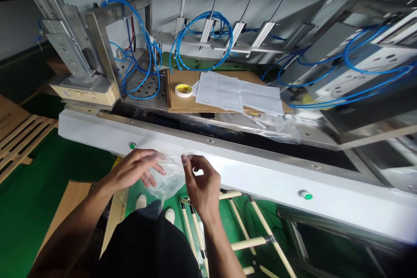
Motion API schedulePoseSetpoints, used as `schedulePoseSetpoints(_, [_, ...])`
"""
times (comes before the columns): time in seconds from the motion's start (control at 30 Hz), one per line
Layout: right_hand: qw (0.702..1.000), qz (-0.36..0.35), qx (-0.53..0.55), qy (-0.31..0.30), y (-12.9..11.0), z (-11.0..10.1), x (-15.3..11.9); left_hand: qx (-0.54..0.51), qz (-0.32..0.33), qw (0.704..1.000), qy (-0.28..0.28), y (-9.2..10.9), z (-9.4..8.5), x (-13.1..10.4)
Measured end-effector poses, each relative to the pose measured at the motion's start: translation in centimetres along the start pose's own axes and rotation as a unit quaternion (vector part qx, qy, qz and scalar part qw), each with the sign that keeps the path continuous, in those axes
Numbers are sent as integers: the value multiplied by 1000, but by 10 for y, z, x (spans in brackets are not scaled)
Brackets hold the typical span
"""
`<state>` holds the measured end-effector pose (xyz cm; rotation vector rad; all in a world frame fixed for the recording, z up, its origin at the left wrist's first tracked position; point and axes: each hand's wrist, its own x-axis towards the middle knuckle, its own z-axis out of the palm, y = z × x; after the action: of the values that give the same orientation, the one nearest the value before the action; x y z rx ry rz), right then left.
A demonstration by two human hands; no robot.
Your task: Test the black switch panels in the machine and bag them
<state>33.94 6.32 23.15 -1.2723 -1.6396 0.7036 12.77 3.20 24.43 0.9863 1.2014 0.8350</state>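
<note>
A clear plastic bag (pixel 169 184) hangs between my hands in front of the machine's white front rail. My right hand (pixel 203 182) pinches the bag's upper edge between thumb and fingertips. On the other side, my left hand (pixel 138 167) has its fingers stretched and spread against the thin film, some of them seen through it. Whether anything small lies inside the bag I cannot tell.
Beyond the white rail (pixel 254 165) with green buttons, a flat cardboard piece (pixel 182 102) carries a tape roll (pixel 183 91) and printed sheets (pixel 221 91). Blue air hoses (pixel 202 17) loop behind. Below right stands a cream pipe frame (pixel 250 243); wooden slats (pixel 26 139) lie left.
</note>
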Motion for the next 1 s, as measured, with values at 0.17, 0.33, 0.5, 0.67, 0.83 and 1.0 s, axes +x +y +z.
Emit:
schedulePoseSetpoints(0.17, [992,-38,-6,-123,9,-35,14,18,-9,1000,-16,2,-19,-1])
schedulePoseSetpoints(0.33, [971,-13,27,-239,11,-64,29,49,-16,996,-71,11,-31,1])
schedulePoseSetpoints(0.5, [973,71,132,-173,16,-57,18,48,-10,999,-24,10,-23,6])
schedulePoseSetpoints(0.67, [981,117,107,-110,19,-41,-4,49,-10,998,38,7,-15,5])
schedulePoseSetpoints(0.83, [959,216,135,-124,22,-19,-6,49,1,998,43,6,-12,5])
schedulePoseSetpoints(1.0, [951,235,177,-95,30,-7,-1,48,-1,998,37,0,-14,8])
